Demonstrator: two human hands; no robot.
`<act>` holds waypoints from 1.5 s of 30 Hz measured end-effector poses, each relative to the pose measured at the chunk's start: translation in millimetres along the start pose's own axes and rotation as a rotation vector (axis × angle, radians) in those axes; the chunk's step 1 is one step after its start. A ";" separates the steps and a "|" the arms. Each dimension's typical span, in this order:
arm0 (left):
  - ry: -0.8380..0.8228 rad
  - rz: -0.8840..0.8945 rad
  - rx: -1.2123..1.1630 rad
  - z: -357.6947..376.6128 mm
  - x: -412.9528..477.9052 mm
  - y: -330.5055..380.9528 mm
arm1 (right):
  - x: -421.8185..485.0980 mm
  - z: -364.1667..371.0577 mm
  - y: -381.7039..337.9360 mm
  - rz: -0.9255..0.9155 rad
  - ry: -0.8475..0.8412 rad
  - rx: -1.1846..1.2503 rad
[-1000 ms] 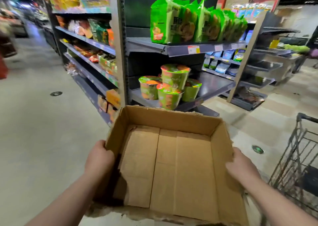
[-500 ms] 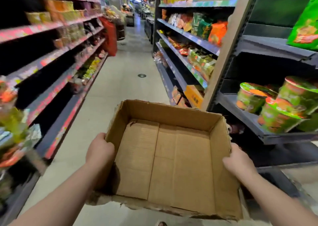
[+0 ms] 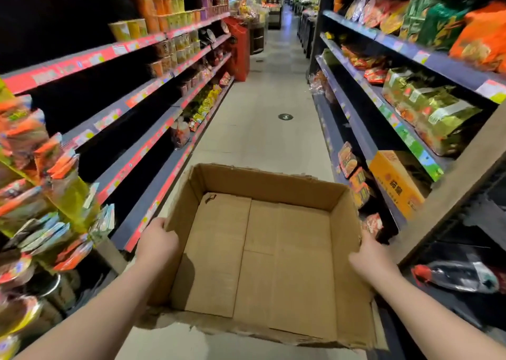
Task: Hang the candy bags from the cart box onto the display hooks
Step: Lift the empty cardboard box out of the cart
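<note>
both hands, left hand (image 3: 157, 240) and right hand (image 3: 369, 255), grip the empty cardboard box (image 3: 262, 250) by its side walls; hanging looks finished, so next comes discarding it.

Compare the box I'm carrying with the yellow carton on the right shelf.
The carried box is plain brown; the yellow carton is printed. The carried box is open-topped and empty; the yellow carton looks closed. The carried box's near edge is torn; the yellow carton's edges look neat. Both are rectangular.
</note>
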State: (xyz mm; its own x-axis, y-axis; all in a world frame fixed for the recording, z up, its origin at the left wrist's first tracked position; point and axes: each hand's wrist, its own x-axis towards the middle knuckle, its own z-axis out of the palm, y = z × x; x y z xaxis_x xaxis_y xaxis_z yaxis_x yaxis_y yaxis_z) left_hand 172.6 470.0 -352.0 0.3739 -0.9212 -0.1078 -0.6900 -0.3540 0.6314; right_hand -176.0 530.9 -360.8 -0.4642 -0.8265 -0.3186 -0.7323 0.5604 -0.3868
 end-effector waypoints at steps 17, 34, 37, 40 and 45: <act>-0.074 -0.133 -0.055 72.5 288.9 40.4 | 245.3 30.7 -175.2 0.086 -0.074 0.013; -0.242 -0.137 0.048 161.9 531.5 93.5 | 462.9 90.7 -284.4 0.229 -0.152 0.146; -0.268 -0.183 0.069 188.6 567.3 100.7 | 514.5 109.2 -294.7 0.260 -0.202 0.156; -0.290 -0.224 0.095 218.4 602.5 105.7 | 562.8 126.5 -304.8 0.268 -0.265 0.157; -0.314 -0.363 0.130 269.6 655.6 98.2 | 641.9 161.1 -320.6 0.254 -0.382 0.155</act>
State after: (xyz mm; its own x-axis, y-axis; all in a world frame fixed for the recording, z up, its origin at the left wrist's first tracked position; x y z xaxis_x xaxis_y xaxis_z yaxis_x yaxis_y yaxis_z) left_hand 183.0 -212.3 -567.8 0.4136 -0.7318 -0.5417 -0.6290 -0.6598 0.4112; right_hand -158.9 -170.7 -580.7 -0.3808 -0.5998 -0.7037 -0.5230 0.7674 -0.3711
